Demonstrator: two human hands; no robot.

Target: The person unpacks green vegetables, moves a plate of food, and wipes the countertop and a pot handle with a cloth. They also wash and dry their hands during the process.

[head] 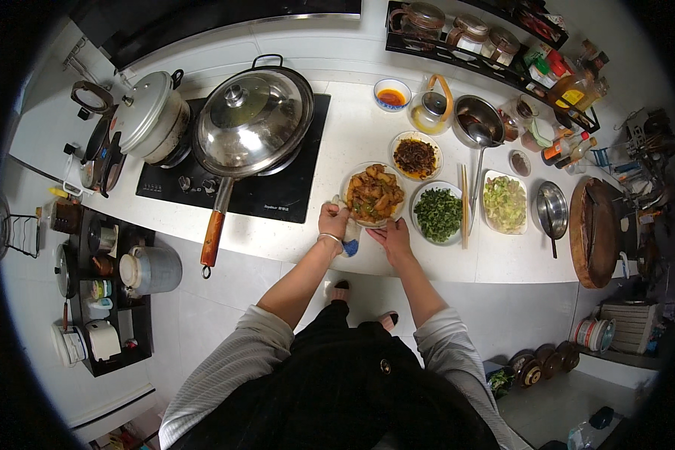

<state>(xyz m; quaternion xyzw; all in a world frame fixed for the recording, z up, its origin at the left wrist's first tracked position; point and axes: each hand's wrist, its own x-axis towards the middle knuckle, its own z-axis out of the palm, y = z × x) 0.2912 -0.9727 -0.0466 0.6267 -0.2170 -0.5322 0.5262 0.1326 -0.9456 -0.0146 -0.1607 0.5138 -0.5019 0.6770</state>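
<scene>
A plate of browned, sauced food chunks (374,194) is at the front of the white counter (343,135), between both hands. My left hand (333,219) grips its left rim, with a cloth (350,239) bunched under the fingers. My right hand (392,236) holds the front right rim, thumb up. Whether the plate touches the counter, I cannot tell. To its right sits a bowl of chopped greens (439,214); behind is a plate of dark fried bits in oil (416,158). Wooden chopsticks (464,208) and a metal ladle (479,169) lie right of the greens.
A lidded wok (247,129) stands on the black cooktop (281,197), its wooden handle (212,239) jutting over the front edge. Beside it is a large lidded pot (157,124). Further right are a dish of chopped pale green vegetable (504,202), a metal bowl (551,205) and a round wooden board (588,242).
</scene>
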